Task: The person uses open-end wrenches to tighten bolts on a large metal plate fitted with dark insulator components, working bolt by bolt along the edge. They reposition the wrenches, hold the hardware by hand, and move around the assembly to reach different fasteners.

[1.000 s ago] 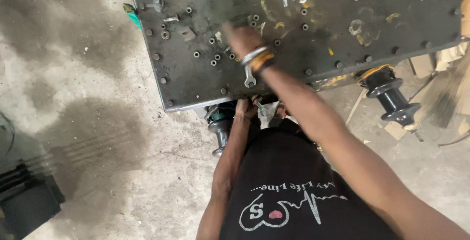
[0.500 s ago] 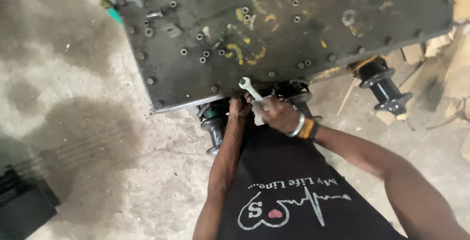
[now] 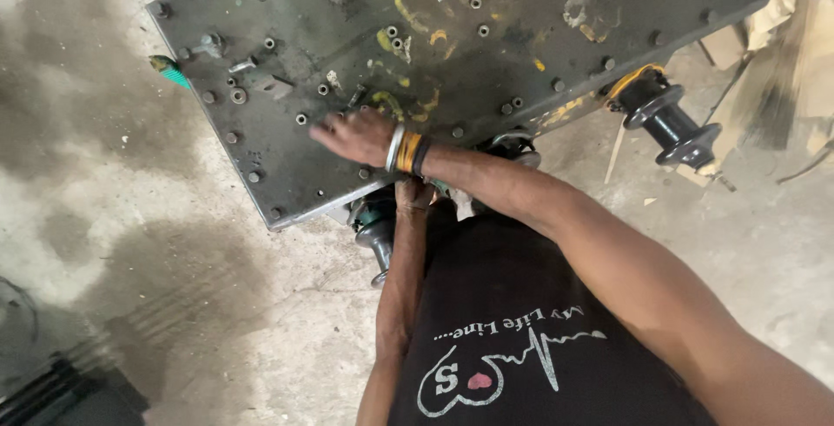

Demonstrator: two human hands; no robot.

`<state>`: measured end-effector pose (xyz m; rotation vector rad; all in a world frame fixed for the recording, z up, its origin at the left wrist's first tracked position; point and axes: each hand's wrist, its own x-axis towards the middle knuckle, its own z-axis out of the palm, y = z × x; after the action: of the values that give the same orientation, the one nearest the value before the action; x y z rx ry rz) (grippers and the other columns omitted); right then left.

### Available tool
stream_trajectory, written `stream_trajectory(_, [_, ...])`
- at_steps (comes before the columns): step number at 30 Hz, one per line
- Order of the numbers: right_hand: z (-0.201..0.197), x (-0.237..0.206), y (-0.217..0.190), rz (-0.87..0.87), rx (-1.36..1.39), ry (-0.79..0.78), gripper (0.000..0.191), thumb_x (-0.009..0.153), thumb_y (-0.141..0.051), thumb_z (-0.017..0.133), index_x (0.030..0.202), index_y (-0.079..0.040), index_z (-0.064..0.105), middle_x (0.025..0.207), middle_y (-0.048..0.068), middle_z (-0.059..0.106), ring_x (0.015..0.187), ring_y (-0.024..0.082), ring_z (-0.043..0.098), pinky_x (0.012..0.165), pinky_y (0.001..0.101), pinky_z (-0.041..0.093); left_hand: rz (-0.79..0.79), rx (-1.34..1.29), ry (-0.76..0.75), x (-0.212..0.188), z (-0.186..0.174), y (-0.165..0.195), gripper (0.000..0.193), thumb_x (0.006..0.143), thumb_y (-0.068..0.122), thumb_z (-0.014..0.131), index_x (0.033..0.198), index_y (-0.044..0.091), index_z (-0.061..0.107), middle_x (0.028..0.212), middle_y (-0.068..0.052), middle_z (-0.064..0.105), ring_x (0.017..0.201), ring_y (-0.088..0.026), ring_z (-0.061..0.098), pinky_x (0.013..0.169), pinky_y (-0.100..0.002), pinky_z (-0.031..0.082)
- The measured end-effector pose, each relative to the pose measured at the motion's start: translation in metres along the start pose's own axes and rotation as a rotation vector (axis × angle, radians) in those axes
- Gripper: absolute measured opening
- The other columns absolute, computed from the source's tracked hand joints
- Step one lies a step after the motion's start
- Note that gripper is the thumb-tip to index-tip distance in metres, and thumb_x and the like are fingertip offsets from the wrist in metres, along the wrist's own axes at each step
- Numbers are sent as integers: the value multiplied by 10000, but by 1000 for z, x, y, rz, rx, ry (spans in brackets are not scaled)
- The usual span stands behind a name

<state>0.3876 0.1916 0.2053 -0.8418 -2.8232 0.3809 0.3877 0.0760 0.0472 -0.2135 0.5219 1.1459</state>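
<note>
Right hand (image 3: 352, 135) laid flat, fingers spread and loose, palm down on the dark steel plate (image 3: 486, 70), gripping nothing that shows; likely pressing to steady the body while leaning over. Right arm reaching forward and across from the lower right, wrist ringed with bangles (image 3: 407, 151). Just beyond the fingertips, scattered bolts and nuts (image 3: 239, 94) standing in the plate's holes; farther off to the left, a green-handled tool (image 3: 169, 70) at the plate's edge. Left hand (image 3: 415, 193) tucked under the plate's near edge, directly below the right wrist, mostly hidden; cannot tell whether clenched or loose. Just beside it, a teal-and-black roller fitting (image 3: 375, 226) hanging beneath the plate. Well off to the right, a black spool-shaped roller (image 3: 669, 122).
</note>
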Motion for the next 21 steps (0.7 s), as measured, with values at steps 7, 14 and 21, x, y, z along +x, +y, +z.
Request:
stream_trajectory(7, [-13, -6, 7, 126, -98, 503, 400, 949, -187, 637, 1336, -136, 548, 1238, 110, 658, 816, 201, 695, 549, 317, 571, -176, 463, -22, -41, -23, 18, 338, 1136, 232, 526, 1182, -95, 599, 804, -81, 560, 611, -147, 481, 496, -248, 365])
stream_trajectory(14, [-11, -14, 36, 460, -215, 234, 440, 925, -124, 669, 1349, -194, 575, 935, 36, 674, 612, 201, 651, 415, 359, 478, 20, 450, 108, -67, -17, 21, 321, 1011, 53, 559, 1323, -10, 514, 1042, -134, 664, 828, -214, 682, 658, -328, 563])
stream_trajectory(21, [-22, -48, 43, 613, -181, 393, 465, 848, -164, 704, 1277, -115, 533, 995, 137, 685, 706, 341, 685, 560, 472, 545, 159, 364, 1, -53, -38, 14, 202, 1025, 32, 602, 1220, -8, 565, 1050, -95, 651, 892, -248, 715, 655, -340, 553])
